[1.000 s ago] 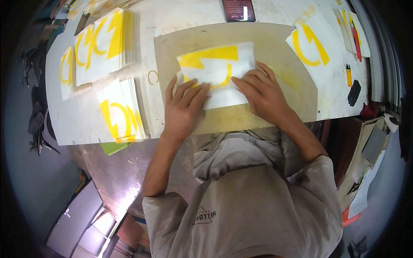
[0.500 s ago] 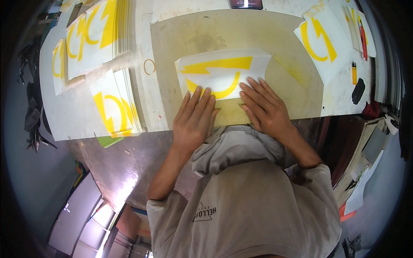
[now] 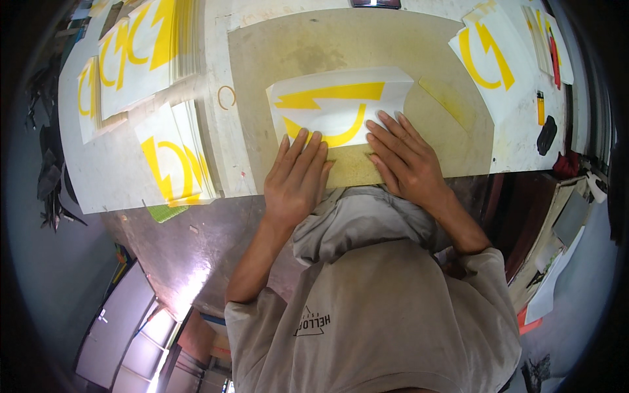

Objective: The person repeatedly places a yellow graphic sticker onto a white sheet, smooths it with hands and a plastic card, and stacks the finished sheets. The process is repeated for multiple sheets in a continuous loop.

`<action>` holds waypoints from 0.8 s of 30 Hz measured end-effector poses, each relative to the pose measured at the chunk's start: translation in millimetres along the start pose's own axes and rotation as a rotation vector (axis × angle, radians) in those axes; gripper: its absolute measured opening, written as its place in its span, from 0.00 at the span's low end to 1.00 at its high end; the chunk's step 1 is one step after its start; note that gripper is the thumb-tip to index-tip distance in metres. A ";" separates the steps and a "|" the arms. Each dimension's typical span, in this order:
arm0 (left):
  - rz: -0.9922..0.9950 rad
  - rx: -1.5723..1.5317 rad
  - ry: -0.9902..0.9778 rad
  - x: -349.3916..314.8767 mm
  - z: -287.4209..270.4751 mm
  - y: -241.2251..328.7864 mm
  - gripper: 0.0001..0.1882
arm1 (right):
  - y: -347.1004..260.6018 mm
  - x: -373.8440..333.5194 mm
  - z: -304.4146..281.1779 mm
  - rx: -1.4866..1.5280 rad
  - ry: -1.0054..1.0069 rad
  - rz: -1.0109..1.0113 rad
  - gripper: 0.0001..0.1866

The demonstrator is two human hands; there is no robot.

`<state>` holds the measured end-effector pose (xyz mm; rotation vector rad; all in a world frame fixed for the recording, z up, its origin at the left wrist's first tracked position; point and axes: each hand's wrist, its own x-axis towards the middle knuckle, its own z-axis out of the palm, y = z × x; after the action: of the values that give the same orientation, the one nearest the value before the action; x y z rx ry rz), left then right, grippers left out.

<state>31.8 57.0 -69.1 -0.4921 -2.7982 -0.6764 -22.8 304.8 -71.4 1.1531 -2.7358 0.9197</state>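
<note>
A white sheet with a yellow lightning-and-arc shape lies on a beige mat on the table. My left hand lies flat at the sheet's near left edge, fingers together, fingertips touching the paper. My right hand lies flat at the near right edge, fingers spread a little, fingertips on the paper. Neither hand grips anything. My grey shirt fills the lower part of the view.
Stacks of similar white sheets with yellow shapes lie at the left and far left. Another such sheet lies at the right. A small ring, a black object and a green scrap sit near the table's edges.
Both hands have slid back toward me along the sheet, from covering its lower half to resting at its near edge. More of the yellow shape now shows.
</note>
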 end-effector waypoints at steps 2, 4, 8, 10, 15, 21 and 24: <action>0.011 0.010 0.011 0.9 0.7 -0.3 0.16 | 0.4 -0.3 0.3 -0.004 -0.001 0.000 0.20; 0.011 0.008 0.012 0.7 1.3 -0.4 0.16 | 1.0 -0.3 0.3 -0.005 -0.002 0.000 0.20; 0.009 0.007 0.018 -0.1 1.5 -0.9 0.16 | 0.5 0.8 -0.7 -0.008 0.000 -0.001 0.20; 0.008 0.003 0.019 -0.7 1.5 -1.1 0.16 | 0.4 1.1 -0.7 -0.008 0.004 0.000 0.19; -0.043 0.001 -0.024 -6.0 -6.1 -6.9 0.18 | 0.7 0.3 -3.2 -0.012 -0.001 0.007 0.19; -0.083 0.010 -0.065 -17.0 -16.2 -18.8 0.20 | 0.1 -1.3 -3.2 -0.020 0.014 0.004 0.18; -0.090 -0.001 -0.060 -19.0 -13.8 -18.9 0.20 | 0.9 -1.1 -3.4 -0.006 0.017 0.005 0.18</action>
<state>44.1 29.5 -70.2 -0.3954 -2.8910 -0.6925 -23.2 307.8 -69.3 1.1327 -2.7274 0.9172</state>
